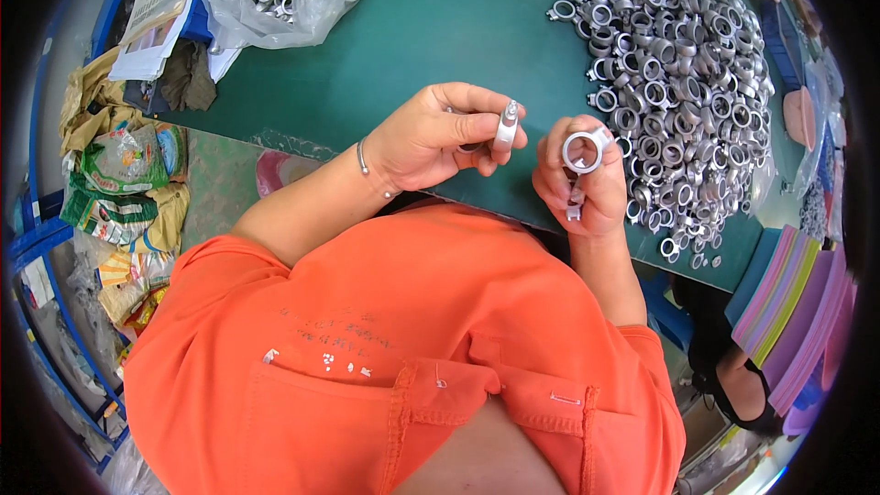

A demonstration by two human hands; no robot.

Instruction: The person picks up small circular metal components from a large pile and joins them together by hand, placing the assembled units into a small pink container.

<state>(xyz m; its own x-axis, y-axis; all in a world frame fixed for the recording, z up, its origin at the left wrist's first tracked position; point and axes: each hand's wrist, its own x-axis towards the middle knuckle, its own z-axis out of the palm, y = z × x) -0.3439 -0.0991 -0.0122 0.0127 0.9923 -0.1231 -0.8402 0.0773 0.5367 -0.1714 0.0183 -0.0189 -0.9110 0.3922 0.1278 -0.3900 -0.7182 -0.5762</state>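
Note:
Both of my hands are raised over the near edge of the green table (431, 32). In my left hand (449, 128), a silver metal ring (506, 126) is pinched between thumb and fingers, turned nearly edge-on. Another dark ring shape shows under those fingers, partly hidden. My right hand (587, 188) is closed around a second metal ring (580, 153), its round opening facing up at me. Below that ring, more metal pokes out between the fingers; I cannot make out how many parts are there. The two hands are close together but apart.
A large heap of similar metal rings (683, 82) covers the table's right side. At the far left stands a clear plastic bag (316, 14) of rings, beside papers (165, 0). Crumpled sacks (128, 174) lie left of the table. Striped coloured material (788, 302) is at right, near another person's arm.

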